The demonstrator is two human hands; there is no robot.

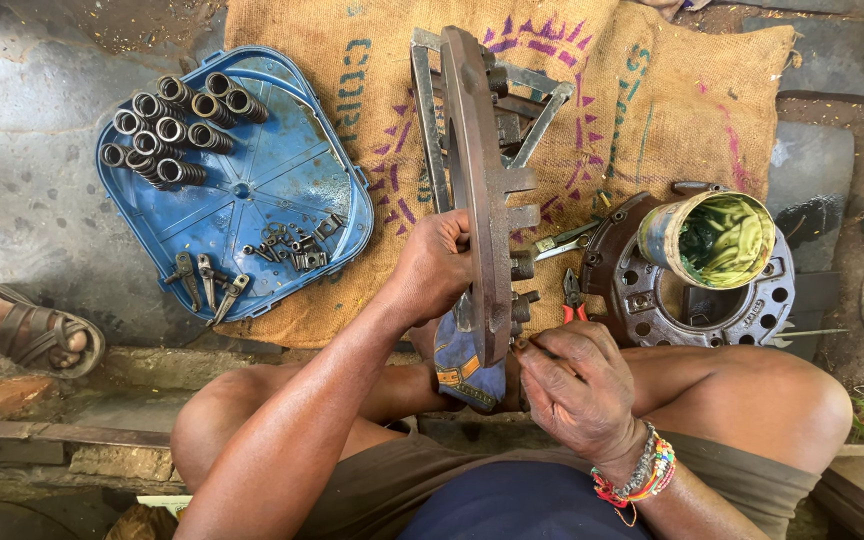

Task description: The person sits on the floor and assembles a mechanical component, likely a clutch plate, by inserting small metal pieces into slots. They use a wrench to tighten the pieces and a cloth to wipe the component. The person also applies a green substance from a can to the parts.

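Note:
A rusty round metal plate (474, 150) stands on edge on the burlap sack (642, 110), in front of my knees. My left hand (434, 268) grips its rim from the left side and holds it upright. My right hand (580, 385) is closed on a small thin tool at the plate's lower right edge, near the lugs that stick out of it. A blue patterned cloth (462, 365) lies under the plate's bottom edge. Beaded bracelets are on my right wrist.
A blue plastic tray (282, 170) at the left holds several coil springs (167, 130) and small metal parts. A tin of green grease (714, 240) sits on a round perforated housing (752, 300). Pliers (572, 295) lie beside it. Another person's sandalled foot (37, 335) is at far left.

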